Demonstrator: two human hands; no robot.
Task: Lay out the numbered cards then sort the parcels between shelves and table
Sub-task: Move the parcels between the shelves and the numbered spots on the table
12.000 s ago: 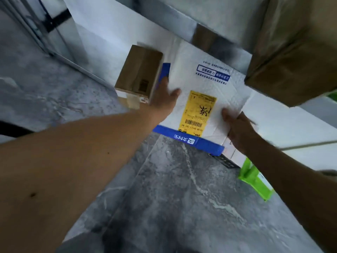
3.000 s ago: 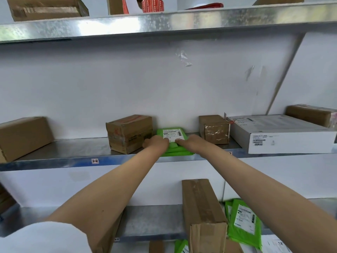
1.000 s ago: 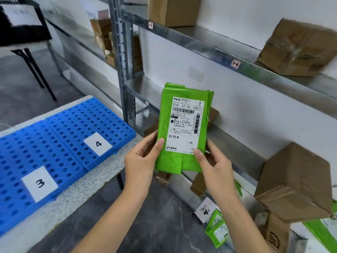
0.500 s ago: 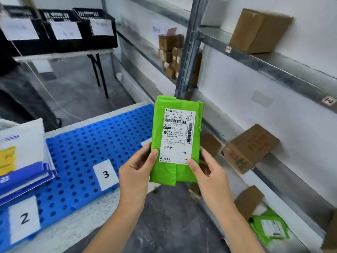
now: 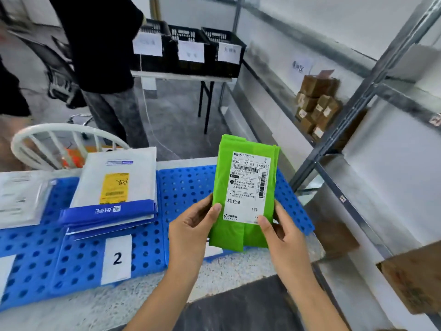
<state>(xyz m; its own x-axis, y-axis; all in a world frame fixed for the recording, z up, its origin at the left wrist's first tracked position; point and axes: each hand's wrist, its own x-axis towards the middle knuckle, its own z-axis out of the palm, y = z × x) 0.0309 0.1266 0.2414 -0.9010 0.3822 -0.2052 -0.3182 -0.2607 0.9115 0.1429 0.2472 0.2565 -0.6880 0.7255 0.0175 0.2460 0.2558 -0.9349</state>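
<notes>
A green parcel (image 5: 243, 232) with a white shipping label stands upright in both my hands above the table. My left hand (image 5: 191, 225) grips its lower left edge, thumb on the front. My right hand (image 5: 281, 232) grips the lower right edge the same way. Below lie blue perforated mats (image 5: 186, 187) on the table. A white card marked 2 (image 5: 117, 259) lies on the mat to the left. Behind that card rests a white and blue parcel (image 5: 114, 194) with a yellow label. Another white parcel (image 5: 19, 199) lies at the far left.
Metal shelves (image 5: 358, 91) run along the right with brown boxes (image 5: 315, 103) and a box (image 5: 415, 280) near my right arm. A person in dark clothes (image 5: 102, 56) stands behind the table. Black crates (image 5: 191, 51) sit on a far table; a white chair (image 5: 59, 142) is beside mine.
I have turned left from the shelves toward the table, carrying the green parcel in both hands. The card marked 2 and the white and blue parcel have come into fuller view.
</notes>
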